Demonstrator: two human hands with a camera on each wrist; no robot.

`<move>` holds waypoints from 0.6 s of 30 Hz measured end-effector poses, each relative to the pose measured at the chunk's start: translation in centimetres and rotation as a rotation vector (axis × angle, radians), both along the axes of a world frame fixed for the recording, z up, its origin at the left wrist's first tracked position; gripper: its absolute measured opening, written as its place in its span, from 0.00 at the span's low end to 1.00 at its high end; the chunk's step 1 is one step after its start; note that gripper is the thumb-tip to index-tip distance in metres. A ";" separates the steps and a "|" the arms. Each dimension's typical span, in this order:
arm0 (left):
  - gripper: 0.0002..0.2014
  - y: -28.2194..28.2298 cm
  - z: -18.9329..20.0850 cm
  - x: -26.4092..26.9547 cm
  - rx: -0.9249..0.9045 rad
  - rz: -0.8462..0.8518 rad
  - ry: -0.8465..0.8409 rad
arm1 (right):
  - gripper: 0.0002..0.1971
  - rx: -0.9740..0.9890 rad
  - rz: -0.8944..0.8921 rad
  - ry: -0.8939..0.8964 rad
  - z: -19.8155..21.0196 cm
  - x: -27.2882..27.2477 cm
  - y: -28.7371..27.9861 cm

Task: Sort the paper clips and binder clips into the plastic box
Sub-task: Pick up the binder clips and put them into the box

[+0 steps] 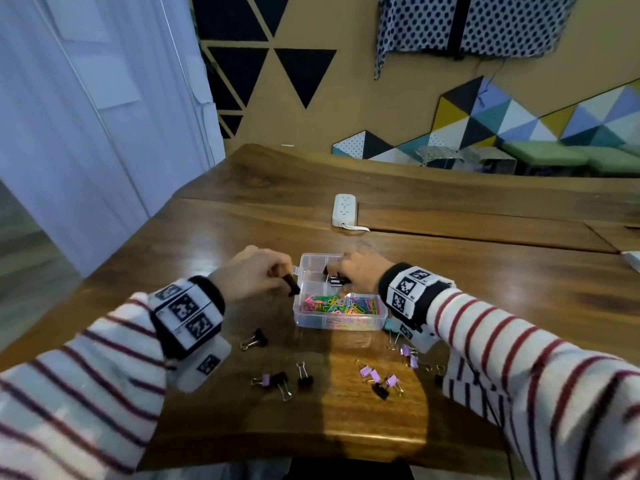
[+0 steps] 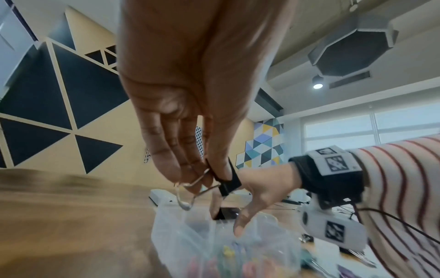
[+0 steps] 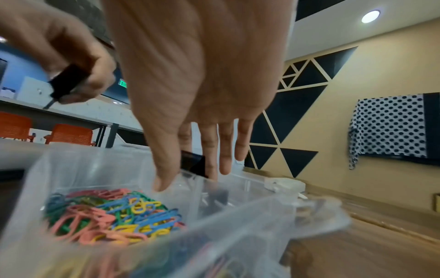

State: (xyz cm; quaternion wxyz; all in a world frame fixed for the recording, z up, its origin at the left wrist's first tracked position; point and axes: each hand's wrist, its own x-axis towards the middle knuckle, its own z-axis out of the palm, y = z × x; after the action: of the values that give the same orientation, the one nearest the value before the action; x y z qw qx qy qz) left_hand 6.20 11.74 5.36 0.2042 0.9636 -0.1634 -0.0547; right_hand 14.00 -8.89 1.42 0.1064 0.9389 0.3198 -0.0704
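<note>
1. The clear plastic box sits on the wooden desk in front of the person. Its near compartment is full of coloured paper clips, and a far compartment holds at least one black binder clip.
2. The left hand hangs just beside the box's left wall. Its thumb and fingers are pinched on another black binder clip, held by the body with the wire handles dangling below.
3. The right hand reaches over the far right compartment. Its fingers point down, straight and spread, with a black clip showing behind them. Whether it is touched or already let go I cannot tell, though nothing looks gripped.
4. My reading: the paper clips seem done and the binder clips are the step in hand, one just delivered on the right, one about to go in on the left.
5. The next move calls for carrying the left hand's clip over the wall, above the compartment with the black clips, and loosening the pinch there. The right hand should clear out so the two do not crowd the small opening.
6. Further out, loose binder clips, black and lilac, lie scattered on the desk nearer the person, yet to be picked up.
7. A white power strip lies well behind the box.
</note>
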 end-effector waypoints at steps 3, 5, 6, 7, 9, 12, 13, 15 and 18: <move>0.02 -1.1 1.0 3.4 0.054 0.017 -0.062 | 0.19 0.137 -0.079 0.016 0.6 0.2 0.0; 0.07 -2.1 1.0 5.4 0.072 0.015 -0.092 | 0.19 0.201 -0.152 0.027 1.4 0.0 -0.5; 0.08 -2.6 0.9 6.3 0.062 0.027 -0.096 | 0.21 0.225 -0.184 0.033 1.8 -0.2 -1.0; 0.09 -3.1 0.6 7.1 0.052 0.041 -0.098 | 0.22 0.240 -0.214 0.042 2.4 -0.5 -1.7; 0.10 -4.0 0.0 8.3 0.042 0.074 -0.088 | 0.22 0.278 -0.240 0.036 3.6 -1.4 -3.7; 0.05 -4.8 -1.1 9.4 0.075 0.089 -0.083 | 0.16 0.304 -0.247 0.024 4.9 -3.3 -7.7; 0.05 -4.9 -1.5 9.6 0.091 0.087 -0.075 | 0.15 0.292 -0.271 0.048 5.0 -4.0 -9.2; 0.06 -5.1 -2.1 9.8 0.125 0.076 -0.046 | 0.13 0.234 -0.356 0.119 4.9 -5.3 -12.0; 0.06 -5.6 -2.6 9.8 0.167 0.059 -0.027 | 0.13 0.089 -0.491 0.205 3.8 -6.7 -14.8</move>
State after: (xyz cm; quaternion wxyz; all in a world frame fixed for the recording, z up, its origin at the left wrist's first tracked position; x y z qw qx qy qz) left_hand 16.02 6.15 2.74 0.1223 0.9824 -0.1326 -0.0490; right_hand 7.32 -23.74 5.19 0.0119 0.9800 0.0944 -0.1748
